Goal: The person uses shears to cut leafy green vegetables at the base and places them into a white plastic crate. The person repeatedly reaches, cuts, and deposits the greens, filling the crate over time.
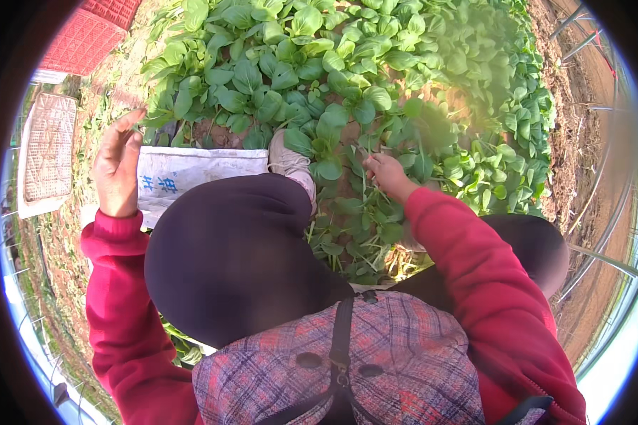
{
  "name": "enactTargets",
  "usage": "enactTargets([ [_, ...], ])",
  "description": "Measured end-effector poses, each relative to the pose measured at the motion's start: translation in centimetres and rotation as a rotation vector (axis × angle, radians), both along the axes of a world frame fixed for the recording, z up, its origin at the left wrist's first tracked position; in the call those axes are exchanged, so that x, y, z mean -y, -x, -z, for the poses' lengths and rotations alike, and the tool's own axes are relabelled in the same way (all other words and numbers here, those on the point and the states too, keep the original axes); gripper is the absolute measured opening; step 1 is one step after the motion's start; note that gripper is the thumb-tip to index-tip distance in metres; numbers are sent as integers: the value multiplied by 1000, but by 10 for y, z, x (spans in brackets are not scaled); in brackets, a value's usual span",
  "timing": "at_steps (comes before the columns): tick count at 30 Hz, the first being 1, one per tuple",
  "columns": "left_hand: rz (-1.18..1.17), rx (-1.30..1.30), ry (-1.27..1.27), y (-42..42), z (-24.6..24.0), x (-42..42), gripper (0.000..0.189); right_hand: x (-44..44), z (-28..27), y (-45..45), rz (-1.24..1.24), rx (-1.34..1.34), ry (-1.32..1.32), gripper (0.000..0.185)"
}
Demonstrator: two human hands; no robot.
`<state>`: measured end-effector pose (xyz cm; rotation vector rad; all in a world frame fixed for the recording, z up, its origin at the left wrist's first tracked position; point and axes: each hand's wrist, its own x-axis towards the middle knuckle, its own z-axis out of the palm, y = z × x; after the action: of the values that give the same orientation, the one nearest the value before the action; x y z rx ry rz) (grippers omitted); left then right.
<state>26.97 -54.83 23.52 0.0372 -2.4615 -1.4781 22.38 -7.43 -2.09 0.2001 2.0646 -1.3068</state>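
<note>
My left hand (118, 167) is raised beside the left end of a white crate (204, 159) with blue writing. Its fingers and thumb are apart, and I see nothing held in it. Low among the leafy greens, my right hand (389, 174) has its fingers curled around a small thin object (361, 152), perhaps a blade; most of it is hidden. A leafy green plant (327, 141) stands just left of that hand. Loose cut-looking greens (359, 239) lie on the soil between my legs.
A dense bed of leafy greens (297, 64) spreads ahead. Red plastic crates (82, 42) stand at the upper left, with a pale crate (48, 154) below them. My shoe (288, 154) is beside the white crate. Metal poles (611, 260) and bare soil run along the right.
</note>
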Motion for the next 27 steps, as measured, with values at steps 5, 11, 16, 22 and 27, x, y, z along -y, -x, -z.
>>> enactTargets([
  [5,497,265,117,97,48,-127,32,13,7,-3,-120,-82,-73,27],
  [11,1113,193,530,114,176,-208,47,22,16,-7,-98,-52,-29,26],
  [16,1195,458,867,103,206,-195,44,39,32,-18,-22,-11,19,27],
  [22,1073,424,762,93,222,-180,41,53,55,-34,74,41,59,26],
  [27,1038,363,723,87,228,-173,39,56,52,-43,182,164,188,25],
])
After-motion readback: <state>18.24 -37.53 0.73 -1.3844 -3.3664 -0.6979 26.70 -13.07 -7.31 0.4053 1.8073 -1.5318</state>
